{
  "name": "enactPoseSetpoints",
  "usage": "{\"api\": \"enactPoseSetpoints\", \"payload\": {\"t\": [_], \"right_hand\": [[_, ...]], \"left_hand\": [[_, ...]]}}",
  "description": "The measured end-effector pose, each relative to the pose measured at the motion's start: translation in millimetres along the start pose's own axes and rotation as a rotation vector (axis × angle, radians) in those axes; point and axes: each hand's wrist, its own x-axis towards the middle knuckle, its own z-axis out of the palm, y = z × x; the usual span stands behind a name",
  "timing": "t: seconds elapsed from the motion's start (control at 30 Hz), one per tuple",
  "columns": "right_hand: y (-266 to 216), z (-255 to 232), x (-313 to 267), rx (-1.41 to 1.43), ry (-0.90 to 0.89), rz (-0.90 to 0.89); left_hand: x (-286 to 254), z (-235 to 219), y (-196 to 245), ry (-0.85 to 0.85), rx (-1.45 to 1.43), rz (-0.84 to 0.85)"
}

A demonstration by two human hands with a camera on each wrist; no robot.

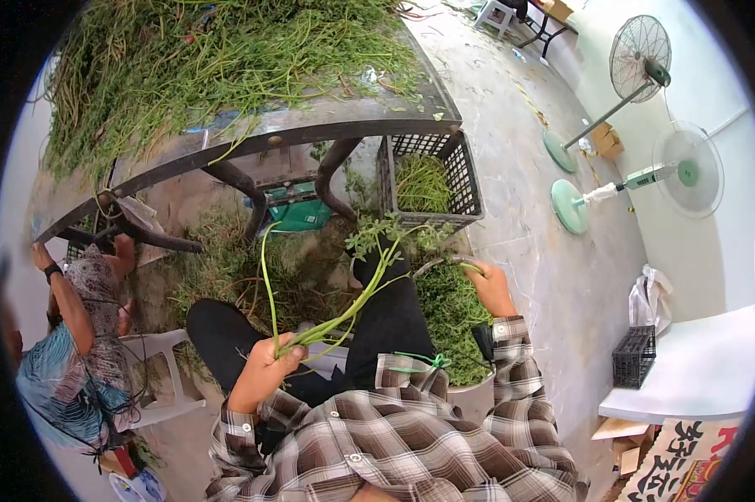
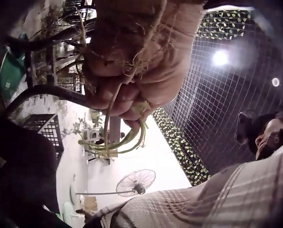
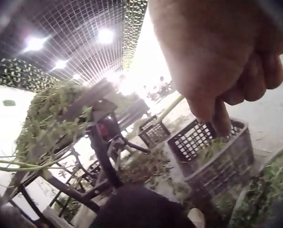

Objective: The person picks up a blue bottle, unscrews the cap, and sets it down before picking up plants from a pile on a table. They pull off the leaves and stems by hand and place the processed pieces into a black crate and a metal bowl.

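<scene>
My left hand [image 1: 264, 376] grips a small bunch of long green stems [image 1: 335, 321] above my lap. Leafy tops [image 1: 377, 237] fan out at the bunch's far end, and one stem bends up apart from the others. Seen from the left wrist, thin roots hang over the curled fingers [image 2: 117, 97], with looped green stems [image 2: 125, 145] beyond. My right hand [image 1: 494, 293] is over the right edge of a round tub [image 1: 432, 263] heaped with leafy greens [image 1: 448, 314]. It pinches a pale green stem [image 3: 171, 108] between thumb and fingers.
A table [image 1: 432, 105] piled with greens [image 1: 243, 58] stands ahead. Beside it is a black crate [image 1: 461, 219] holding cut stems. More greens litter the floor under the table. Another person [image 1: 80, 335] sits at left. Two fans [image 1: 561, 151] stand at right, near a white table [image 1: 695, 368].
</scene>
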Motion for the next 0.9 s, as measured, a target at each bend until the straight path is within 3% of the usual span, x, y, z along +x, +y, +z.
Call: {"api": "enactPoseSetpoints", "payload": {"t": [0.13, 0.27, 0.33, 0.47, 0.53, 0.6, 0.63, 0.67, 0.7, 0.73, 0.77, 0.8, 0.83, 0.9], "right_hand": [[-116.8, -6.7, 2.7, 0.268, -0.184, -0.367], [-140.0, 19.8, 23.1, 0.321, -0.339, -0.505], [-138.2, 34.2, 36.3, -0.119, -0.416, -0.697], [-138.6, 48.7, 51.4, -0.578, -0.491, -0.76], [-130.9, 53.4, 54.8, -0.536, -0.448, -0.828], [-122.8, 55.6, 57.1, -0.508, -0.282, -0.84], [-122.1, 53.4, 60.2, -0.521, -0.308, -0.679], [-115.0, 53.9, 64.3, -0.505, -0.183, -0.598], [-91.4, 57.9, 84.7, -0.566, -0.131, -0.388], [-45.3, 56.5, 109.2, -0.218, 0.077, -0.426], [-54.3, 26.6, 103.1, 0.044, 0.086, -0.198], [-25.6, 12.9, 113.7, 0.008, 0.108, -0.08], [-0.5, 3.1, 114.5, 0.079, 0.14, -0.088], [4.9, -27.0, 90.1, -0.061, -0.105, 0.114]], "left_hand": [[-5.3, 2.4, 2.5, -0.012, 0.002, -0.031], [-7.1, 3.2, 2.6, -0.04, 0.024, -0.003], [-9.0, 2.8, 3.3, -0.065, 0.148, 0.054], [-15.8, -0.6, 5.4, -0.053, 0.098, -0.001], [-19.1, -3.9, 5.7, -0.04, 0.117, -0.012], [-19.4, -5.0, 2.5, -0.024, 0.124, -0.007], [-19.2, -5.1, 1.1, -0.012, 0.134, 0.0], [-20.1, -4.5, 1.5, -0.014, 0.129, -0.002], [-21.7, -4.4, 3.6, -0.001, 0.151, 0.002], [-23.2, -5.5, 5.9, 0.01, 0.175, 0.007], [-24.9, -10.5, 6.9, 0.01, 0.175, 0.011], [-28.3, -17.1, 5.8, 0.038, 0.115, -0.013], [-32.5, -19.7, 4.0, 0.067, 0.051, -0.043], [-33.7, -21.2, 5.0, 0.07, 0.037, -0.038]]}}
